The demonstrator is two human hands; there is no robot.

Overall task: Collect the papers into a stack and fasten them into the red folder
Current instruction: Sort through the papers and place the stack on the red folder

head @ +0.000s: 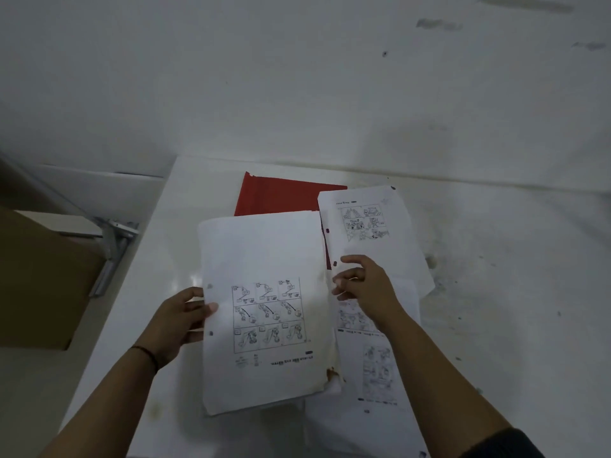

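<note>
My left hand (178, 320) grips the left edge of a white sheet (264, 256) printed with a comic grid, held a little above the table. My right hand (365, 284) pinches that sheet's right edge. The red folder (281, 195) lies flat at the back, its lower part hidden by the held sheet. A second printed sheet (370, 239) lies to the right, partly over the folder's right side. More sheets (373, 375) lie under my right forearm toward the near edge.
The white table (496, 292) runs to the right, with dark specks and stains. A brown cardboard box (39, 279) stands off the table's left edge beside a metal bracket (114, 246). A white wall rises behind the table.
</note>
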